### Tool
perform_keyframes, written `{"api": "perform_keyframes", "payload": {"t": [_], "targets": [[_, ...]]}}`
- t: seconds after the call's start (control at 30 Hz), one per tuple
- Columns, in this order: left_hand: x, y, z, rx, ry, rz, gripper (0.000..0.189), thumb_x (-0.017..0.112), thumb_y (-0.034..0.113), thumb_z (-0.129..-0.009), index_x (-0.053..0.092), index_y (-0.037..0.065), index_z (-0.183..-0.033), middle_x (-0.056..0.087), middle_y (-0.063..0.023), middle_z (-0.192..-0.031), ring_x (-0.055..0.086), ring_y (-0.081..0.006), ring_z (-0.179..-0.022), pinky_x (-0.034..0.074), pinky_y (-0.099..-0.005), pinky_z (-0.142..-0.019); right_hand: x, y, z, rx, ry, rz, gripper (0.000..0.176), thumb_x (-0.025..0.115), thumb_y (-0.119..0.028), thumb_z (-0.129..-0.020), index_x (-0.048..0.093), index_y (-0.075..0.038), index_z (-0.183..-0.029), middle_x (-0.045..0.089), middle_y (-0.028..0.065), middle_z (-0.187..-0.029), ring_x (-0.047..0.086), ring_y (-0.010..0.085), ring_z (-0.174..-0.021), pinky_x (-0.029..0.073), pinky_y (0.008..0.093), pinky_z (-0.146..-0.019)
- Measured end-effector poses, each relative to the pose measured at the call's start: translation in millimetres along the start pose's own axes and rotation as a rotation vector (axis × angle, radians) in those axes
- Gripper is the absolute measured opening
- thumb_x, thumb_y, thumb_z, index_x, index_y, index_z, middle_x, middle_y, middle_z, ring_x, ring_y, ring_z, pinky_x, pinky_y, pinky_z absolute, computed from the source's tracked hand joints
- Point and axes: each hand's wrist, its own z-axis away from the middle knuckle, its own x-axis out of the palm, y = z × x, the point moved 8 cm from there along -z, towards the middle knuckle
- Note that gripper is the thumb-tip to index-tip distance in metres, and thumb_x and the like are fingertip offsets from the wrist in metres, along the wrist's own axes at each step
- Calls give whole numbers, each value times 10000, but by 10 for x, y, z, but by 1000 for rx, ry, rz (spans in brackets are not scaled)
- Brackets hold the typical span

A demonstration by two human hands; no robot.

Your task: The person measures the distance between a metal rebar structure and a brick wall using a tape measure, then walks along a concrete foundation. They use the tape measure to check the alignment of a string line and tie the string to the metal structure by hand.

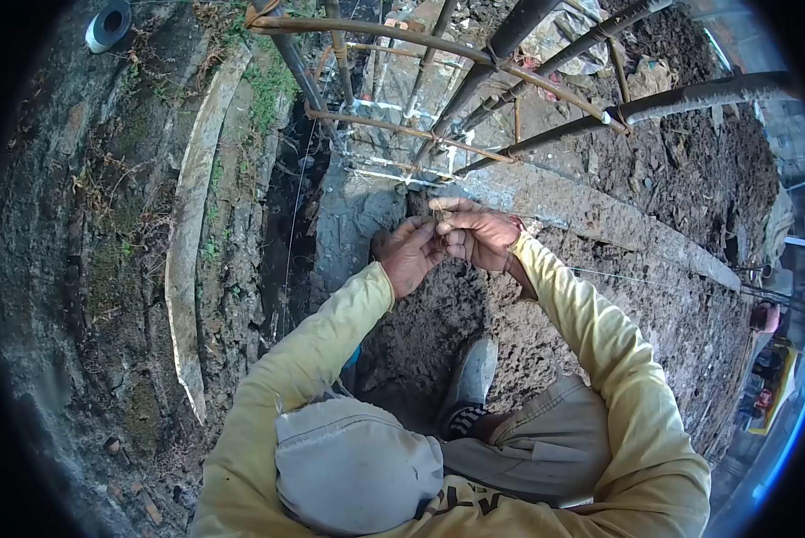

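My left hand [410, 255] and my right hand [481, 235] meet in front of me, fingertips close together. Both are closed in a pinch, and between them shows a thin strand [438, 215], too fine to tell as string or wire. Just beyond the hands rises a cage of steel reinforcing bars [501, 40], crossed by rusty stirrups [402, 133]. Wet grey concrete [353, 220] lies at its foot, left of my hands. A taut pale string [631, 280] runs off to the right behind my right forearm.
A long narrow board [190, 242] lies on the rough ground at left, with a white roll [108, 27] beyond it. Another pale string [293, 224] stretches along the dark gap. A concrete edge [600, 215] curves rightward beside loose soil. My shoe [479, 369] stands on the soil.
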Motion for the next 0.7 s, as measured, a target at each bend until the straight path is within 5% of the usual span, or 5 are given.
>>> {"api": "perform_keyframes", "payload": {"t": [0.23,0.37,0.4,0.6,0.7], "targets": [[-125,-158,71,84,134,-28,100,533,136,-931,518,87,-1018,579,-16,-879,583,-119,-792,492,-250,-701,-25,-51,66,-67,49,948,438,502,-37,-872,461,-112,-1302,622,57,-826,595,110,-654,493,261,-593],[-141,-177,125,56,179,-83,94,554,147,-921,535,104,-1003,588,-9,-881,574,-101,-778,471,-236,-673,55,-36,-18,-525,-103,1662,391,510,-44,-800,460,-79,-1187,615,195,-795,618,331,-655,495,397,-602],[-155,-193,132,39,193,-85,94,561,150,-918,540,109,-1000,590,-6,-881,571,-95,-774,466,-232,-666,104,-69,71,-268,39,1788,396,532,-47,-767,439,-72,-1151,601,240,-780,604,414,-724,486,447,-625],[-248,-216,133,4,241,-244,112,575,147,-909,546,110,-1011,595,6,-848,575,-79,-722,459,-207,-592,148,3,123,-116,100,1966,462,568,-80,-760,433,-85,-1202,632,209,-870,625,389,-810,500,452,-675],[-257,-126,154,-4,269,-369,97,571,134,-909,550,99,-998,596,3,-835,579,-81,-703,462,-201,-578,264,-88,257,-420,69,1983,424,557,-93,-775,482,-76,-1192,625,201,-975,626,366,-861,506,437,-735]]}}
